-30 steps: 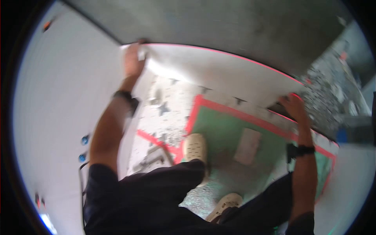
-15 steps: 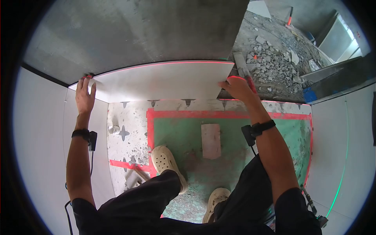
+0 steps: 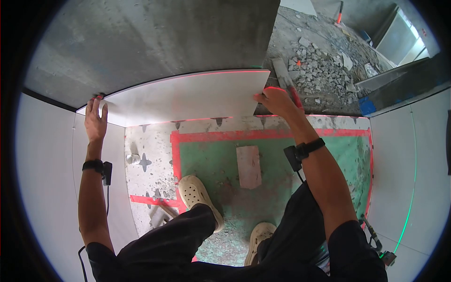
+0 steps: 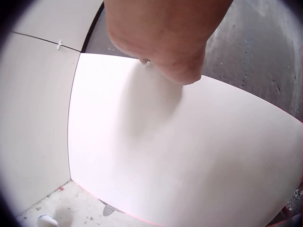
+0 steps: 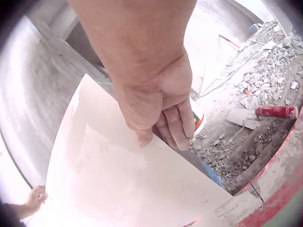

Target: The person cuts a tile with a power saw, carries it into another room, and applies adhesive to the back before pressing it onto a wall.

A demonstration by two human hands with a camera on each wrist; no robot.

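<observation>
A long white wall tile stands on its long edge low against the grey wall, a red laser line along its top. At the tile's upper left end, my left hand rests with fingers fairly straight, tips at the top edge and thumb apart. In the left wrist view those fingertips are hidden behind the hand. My right hand grips the tile's right end. Seen from the right wrist, the thumb lies on the white face while the fingers curl behind the edge.
White tiled walls flank both sides. Green floor sheeting edged with red tape bears a loose pinkish slab. Beyond the tile's right end lie rubble and a red-handled trowel. A white cup-like object sits at left.
The head view has swung round and steadied since the first, blurred frame. Both hands keep their places on the tile, and over the last half second only the view shifts slightly.
</observation>
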